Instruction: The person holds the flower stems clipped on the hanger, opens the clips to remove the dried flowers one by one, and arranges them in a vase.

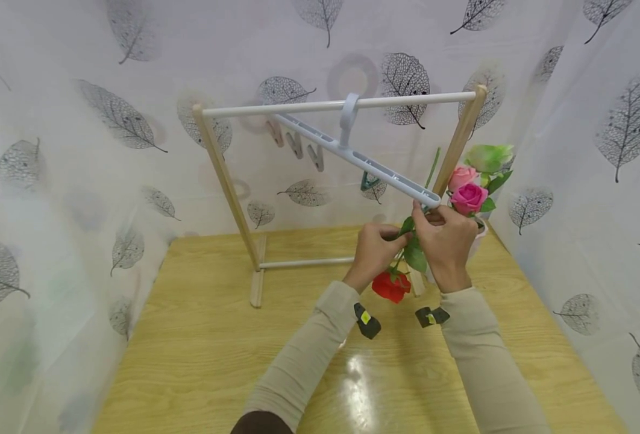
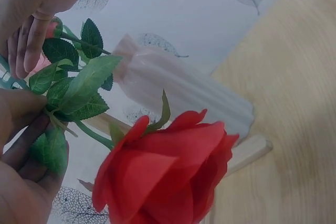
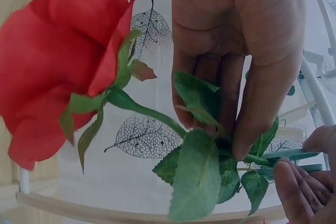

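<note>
A red artificial rose hangs head down beneath the right end of a pale grey hanger. My left hand pinches its leafy stem between thumb and fingers, just above the bloom. At the hanger's end, my right hand pinches the arms of a teal clothes clip. In the right wrist view the stem runs up to the clip's jaws, among green leaves. The bare stem end sticks up past the hanger. Whether the jaws grip the stem, I cannot tell.
The hanger hooks over the white rail of a wooden-legged rack. Several other clips, among them a grey one and a green one, hang from it. Behind my right hand, pink roses stand in a pale vase. Leaf-printed curtains surround the wooden table.
</note>
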The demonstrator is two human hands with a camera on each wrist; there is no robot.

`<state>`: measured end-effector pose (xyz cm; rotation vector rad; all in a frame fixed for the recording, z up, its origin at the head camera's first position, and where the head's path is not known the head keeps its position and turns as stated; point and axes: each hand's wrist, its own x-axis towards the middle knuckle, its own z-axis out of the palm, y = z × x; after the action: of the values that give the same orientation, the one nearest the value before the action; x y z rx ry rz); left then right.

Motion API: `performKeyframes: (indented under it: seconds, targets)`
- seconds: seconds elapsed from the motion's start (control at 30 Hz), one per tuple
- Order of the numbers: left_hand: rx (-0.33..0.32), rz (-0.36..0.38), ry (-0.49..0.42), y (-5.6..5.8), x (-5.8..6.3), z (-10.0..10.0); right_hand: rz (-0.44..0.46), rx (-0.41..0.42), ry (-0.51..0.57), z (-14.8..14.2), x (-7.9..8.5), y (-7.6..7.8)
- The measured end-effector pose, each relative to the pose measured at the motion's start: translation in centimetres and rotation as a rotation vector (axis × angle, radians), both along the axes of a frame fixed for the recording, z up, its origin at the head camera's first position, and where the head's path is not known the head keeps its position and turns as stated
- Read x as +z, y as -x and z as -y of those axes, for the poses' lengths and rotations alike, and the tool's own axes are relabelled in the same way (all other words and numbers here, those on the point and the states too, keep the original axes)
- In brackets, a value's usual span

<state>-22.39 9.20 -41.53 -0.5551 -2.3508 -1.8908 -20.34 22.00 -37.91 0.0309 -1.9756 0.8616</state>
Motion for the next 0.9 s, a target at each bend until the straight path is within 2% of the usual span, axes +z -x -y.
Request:
performKeyframes:
  seconds: [0.1,0.43,0.9]
  targets:
    - [0.000,0.008,0.001,0.05,-0.04,0.19,-0.002,0.010,0.043,0.10,-0.08,0.13]
    - [-0.006,0.020,0.004,0.00,-0.16,0.89,0.003,0.006,0.078,0.29,-0.15,0.29]
    - [0.032,0.022,0.074,-0.23,0.28,0.83,0.001,0.011,0.097,0.33,-0.13,0.42]
